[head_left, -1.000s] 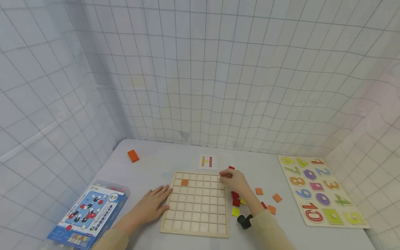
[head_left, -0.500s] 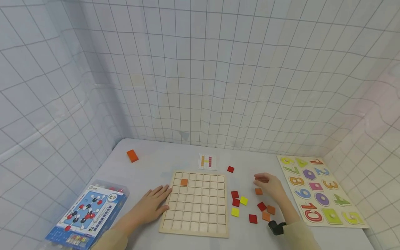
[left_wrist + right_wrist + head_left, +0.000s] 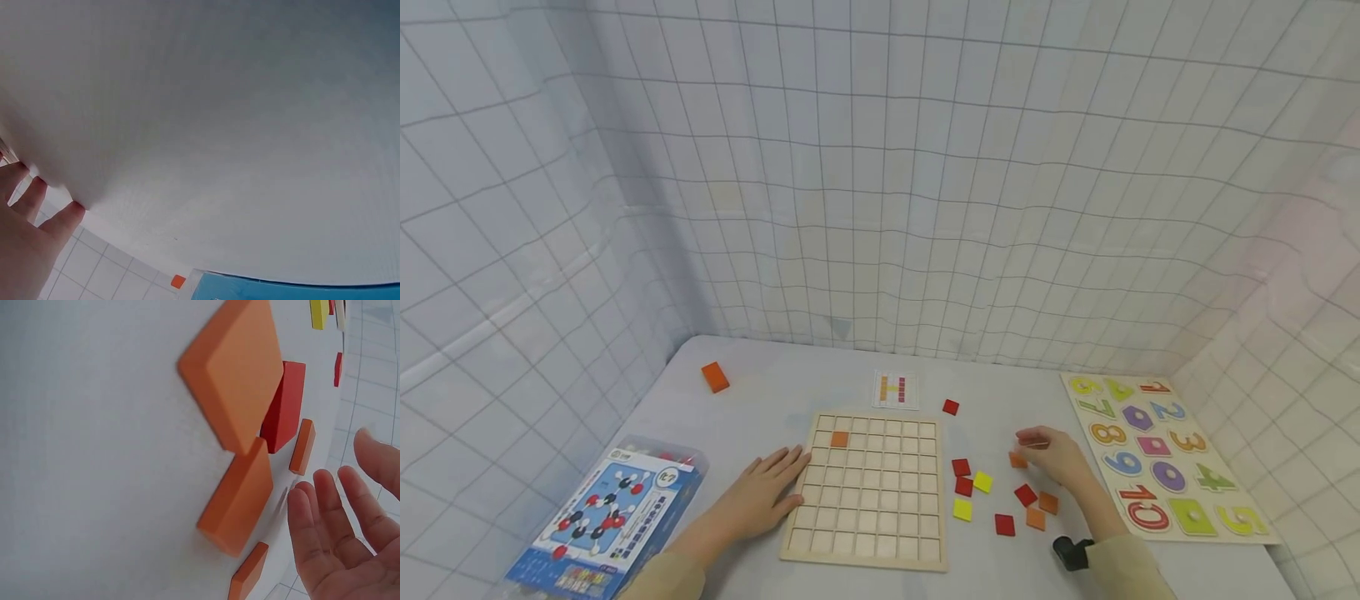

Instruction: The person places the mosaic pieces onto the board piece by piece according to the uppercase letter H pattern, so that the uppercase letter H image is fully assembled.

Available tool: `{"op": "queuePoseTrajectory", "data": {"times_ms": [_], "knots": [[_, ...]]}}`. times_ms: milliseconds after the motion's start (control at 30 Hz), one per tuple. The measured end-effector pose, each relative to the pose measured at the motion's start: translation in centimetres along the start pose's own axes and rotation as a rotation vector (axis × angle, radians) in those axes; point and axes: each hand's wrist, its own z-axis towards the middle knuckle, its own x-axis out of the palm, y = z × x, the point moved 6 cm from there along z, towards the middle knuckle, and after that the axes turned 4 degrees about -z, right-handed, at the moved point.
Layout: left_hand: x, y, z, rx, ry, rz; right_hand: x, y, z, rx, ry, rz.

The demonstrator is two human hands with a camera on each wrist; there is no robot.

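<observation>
My left hand lies with fingers straight at the left edge of a wooden grid board; its fingers also show in the left wrist view. One orange square tile sits in a cell near the board's upper left. On the right, my right hand hovers beside a loose orange tile. The right wrist view shows thumb and fingers apart, with no tile between them. Near that hand are a red tile and several orange tiles, one hidden from the head view.
Yellow tiles and red tiles lie right of the board. A pattern card is behind it. A number puzzle board lies far right, a boxed molecule set at left, an orange block at back left.
My right hand has moved right from the board's upper right corner to the loose orange tiles, then slightly lower. My left hand has stayed at the board's edge.
</observation>
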Motion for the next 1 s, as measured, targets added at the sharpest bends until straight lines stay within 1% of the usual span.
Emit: {"op": "queuePoseTrajectory", "data": {"times_ms": [367, 567, 767, 900, 1000], "knots": [[0.24, 0.46, 0.30, 0.002, 0.000, 0.001, 0.37, 0.49, 0.04, 0.013, 0.012, -0.085], [0.33, 0.60, 0.11, -0.003, 0.007, 0.002, 0.80, 0.49, -0.13, 0.041, 0.033, -0.101], [0.27, 0.50, 0.00, -0.002, -0.001, 0.010, 0.91, 0.41, -0.08, 0.050, 0.029, -0.130], [0.31, 0.48, 0.04, -0.005, -0.001, 0.004, 0.61, 0.35, -0.14, 0.025, 0.023, -0.152], [0.38, 0.50, 0.11, -0.006, -0.001, 0.001, 0.21, 0.31, -0.19, 0.000, 0.012, -0.145]]}}
